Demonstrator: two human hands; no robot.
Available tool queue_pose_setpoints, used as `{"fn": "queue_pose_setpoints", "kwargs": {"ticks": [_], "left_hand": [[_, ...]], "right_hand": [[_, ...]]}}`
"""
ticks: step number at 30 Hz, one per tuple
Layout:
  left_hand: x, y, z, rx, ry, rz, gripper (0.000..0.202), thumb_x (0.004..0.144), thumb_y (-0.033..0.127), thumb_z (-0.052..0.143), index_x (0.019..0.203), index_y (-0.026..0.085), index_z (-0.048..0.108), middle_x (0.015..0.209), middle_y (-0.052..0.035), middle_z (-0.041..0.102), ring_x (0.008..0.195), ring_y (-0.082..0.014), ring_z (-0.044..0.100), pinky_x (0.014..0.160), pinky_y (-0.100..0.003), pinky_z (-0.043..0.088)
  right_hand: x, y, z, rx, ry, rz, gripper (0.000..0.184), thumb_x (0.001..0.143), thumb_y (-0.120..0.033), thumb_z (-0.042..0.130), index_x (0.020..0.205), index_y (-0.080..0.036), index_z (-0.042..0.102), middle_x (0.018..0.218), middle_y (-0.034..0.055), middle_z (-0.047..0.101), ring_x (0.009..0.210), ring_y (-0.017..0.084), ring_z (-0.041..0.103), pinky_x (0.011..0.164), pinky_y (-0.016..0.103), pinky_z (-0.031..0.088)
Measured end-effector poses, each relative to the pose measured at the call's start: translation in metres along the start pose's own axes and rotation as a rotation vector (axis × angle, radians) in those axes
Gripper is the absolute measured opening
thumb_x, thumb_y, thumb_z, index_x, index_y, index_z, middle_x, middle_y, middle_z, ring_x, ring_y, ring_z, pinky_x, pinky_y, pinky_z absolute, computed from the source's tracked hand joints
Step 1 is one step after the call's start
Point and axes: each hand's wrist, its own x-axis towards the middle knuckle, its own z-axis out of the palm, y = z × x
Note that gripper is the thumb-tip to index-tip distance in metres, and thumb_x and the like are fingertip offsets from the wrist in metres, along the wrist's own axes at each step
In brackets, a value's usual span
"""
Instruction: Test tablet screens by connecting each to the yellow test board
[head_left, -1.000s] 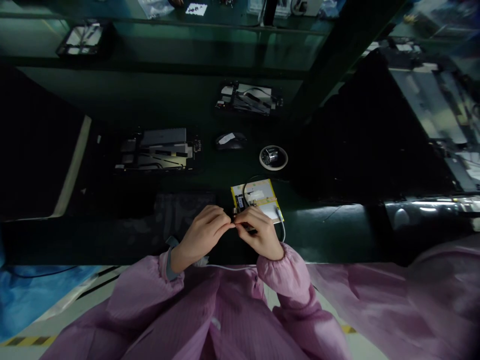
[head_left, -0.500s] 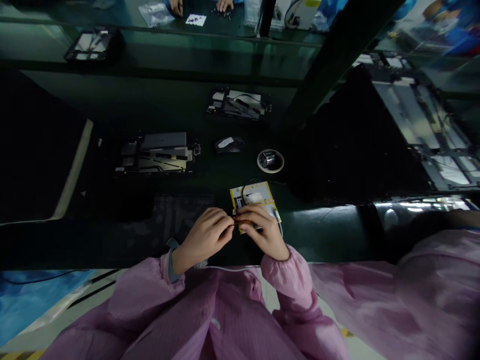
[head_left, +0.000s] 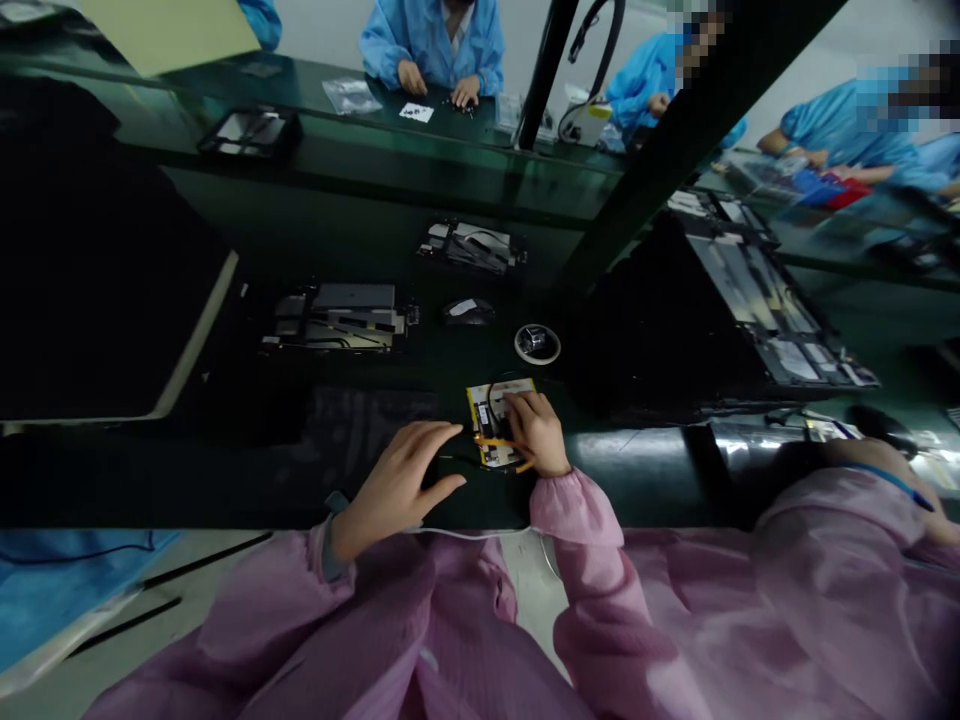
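Note:
A small yellow flat pack (head_left: 486, 408) with a black wire loop lies on the dark green bench. My right hand (head_left: 537, 432) rests on it, fingers bent and pressed down. A thin orange strip (head_left: 489, 441) runs across the pack and under that hand's thumb. My left hand (head_left: 397, 482) hovers just left of the pack over a dark mat (head_left: 352, 425), fingers spread and curved, holding nothing. Both arms are in pink sleeves.
Behind the pack sit a white ring-shaped roll (head_left: 537, 344), a dark rounded object (head_left: 466, 311) and two opened device chassis (head_left: 337, 315) (head_left: 471, 245). More chassis (head_left: 772, 310) lie right, past a slanted black post (head_left: 675, 130). People in blue work across the bench; a pink-sleeved co-worker (head_left: 862, 540) is at right.
The two hands, pinched together over the pack's near edge, have parted. The left hand drew back and opened; the right moved onto the pack. The head tilted up, showing people opposite.

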Motion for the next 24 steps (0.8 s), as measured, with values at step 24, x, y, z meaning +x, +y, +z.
{"fn": "queue_pose_setpoints", "kwargs": {"ticks": [24], "left_hand": [[-0.094, -0.095, -0.094, -0.166, 0.385, -0.743, 0.052, 0.085, 0.054, 0.051, 0.126, 0.023, 0.054, 0.129, -0.0115, 0.057, 0.123, -0.0304, 0.051, 0.102, -0.048, 0.041]], "right_hand": [[-0.023, -0.176, 0.025, 0.253, 0.016, -0.421, 0.034, 0.085, -0.029, 0.055, 0.118, -0.026, 0.060, 0.131, 0.0101, 0.051, 0.130, 0.032, 0.040, 0.102, 0.057, 0.038]]}}
